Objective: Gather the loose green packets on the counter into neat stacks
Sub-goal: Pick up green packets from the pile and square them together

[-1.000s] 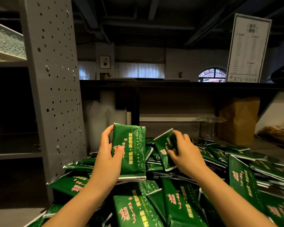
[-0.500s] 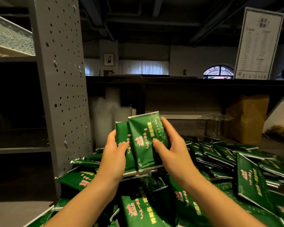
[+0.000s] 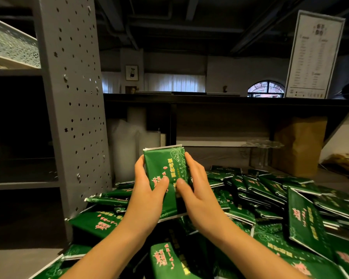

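Two grips, left hand (image 3: 147, 191), right hand (image 3: 196, 191), clasping packet stack (image 3: 165, 166) between them, over loose packets (image 3: 270, 190)

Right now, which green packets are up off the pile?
The small bundle gripped between the left hand and right hand, held upright at centre; every other packet lies flat or slanted in the heap.

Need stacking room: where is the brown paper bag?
Head view, far right: the brown paper bag stands under the dark shelf, behind the loose green packets, beside the clear glass stand.
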